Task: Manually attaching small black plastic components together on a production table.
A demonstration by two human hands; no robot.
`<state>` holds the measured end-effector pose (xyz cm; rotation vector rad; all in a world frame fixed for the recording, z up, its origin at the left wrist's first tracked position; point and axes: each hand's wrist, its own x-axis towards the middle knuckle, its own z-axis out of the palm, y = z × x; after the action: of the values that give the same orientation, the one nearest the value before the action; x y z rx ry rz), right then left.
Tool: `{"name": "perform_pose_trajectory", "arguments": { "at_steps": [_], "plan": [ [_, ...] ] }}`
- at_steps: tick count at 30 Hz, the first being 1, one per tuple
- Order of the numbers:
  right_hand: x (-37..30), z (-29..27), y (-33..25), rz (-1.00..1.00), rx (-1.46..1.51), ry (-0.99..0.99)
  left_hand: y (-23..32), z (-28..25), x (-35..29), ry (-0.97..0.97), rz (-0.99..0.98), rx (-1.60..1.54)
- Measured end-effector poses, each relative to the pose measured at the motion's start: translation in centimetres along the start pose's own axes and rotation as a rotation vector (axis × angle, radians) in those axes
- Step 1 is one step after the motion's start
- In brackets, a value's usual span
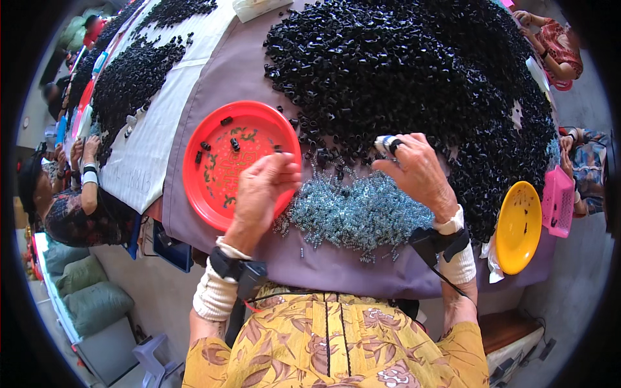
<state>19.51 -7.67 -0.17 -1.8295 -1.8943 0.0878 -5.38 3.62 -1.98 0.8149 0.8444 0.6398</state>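
Black pieces [401,84] heap at one o'clock, the left hand [260,187] curls over the red plate [217,149] at ten, right hand [417,165] beside pale-blue pieces [356,213], both grips impossible to tell.

A big bench [291,271] under a dull purple cloth [217,74]. At one o'clock, a huge heap of little black bits [394,71]. At six o'clock, near the edge, a pile of tiny blue-grey coils [365,213]. At nine o'clock, a round red plate [191,174]. At four o'clock, a yellow plate [511,240], with a pink basket [557,197] just beside.
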Motion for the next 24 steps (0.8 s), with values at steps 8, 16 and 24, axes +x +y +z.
{"name": "perform_pose_trajectory", "arguments": {
  "at_steps": [8,16,24],
  "plan": [
    [-0.4,2.5,0.7,0.005,0.002,-0.096,1.7,-8.5,1.2,0.313,0.040,-0.153],
    [1.1,5.9,-0.3,-0.108,-0.183,-0.213,0.7,-2.3,-0.3,0.080,-0.026,-0.009],
    [0.9,6.7,0.3,-0.136,-0.227,-0.156,-1.2,2.6,-0.3,-0.127,-0.121,0.165]
  ]
}}
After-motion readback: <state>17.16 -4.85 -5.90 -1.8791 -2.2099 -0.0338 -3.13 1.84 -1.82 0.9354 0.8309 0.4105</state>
